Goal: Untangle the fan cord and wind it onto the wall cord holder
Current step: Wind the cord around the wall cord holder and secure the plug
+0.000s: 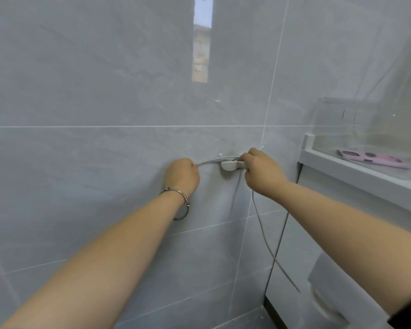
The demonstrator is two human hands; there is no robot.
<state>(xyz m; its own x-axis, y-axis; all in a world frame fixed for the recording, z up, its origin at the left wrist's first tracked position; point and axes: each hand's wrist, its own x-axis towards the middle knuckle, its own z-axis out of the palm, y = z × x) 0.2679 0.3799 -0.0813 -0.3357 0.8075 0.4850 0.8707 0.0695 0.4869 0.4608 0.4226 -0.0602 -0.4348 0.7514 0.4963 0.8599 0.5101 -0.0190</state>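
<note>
A white cord holder [230, 165] is stuck on the grey tiled wall at mid-height. The thin grey fan cord [211, 160] arcs from my left hand [182, 175] across the top of the holder. My left hand grips the cord just left of the holder, fingers curled round it. My right hand [262, 173] is at the holder's right end, fingers curled on the cord there. From under the right hand the cord hangs down and runs to the lower right [268, 245]. Where the cord ends is out of view.
A white cabinet [356, 176] stands against the wall on the right, with a pink spotted object [375, 160] on its top behind a clear sheet. A white drawer front [323, 295] lies below. A silver bangle [179, 200] circles my left wrist.
</note>
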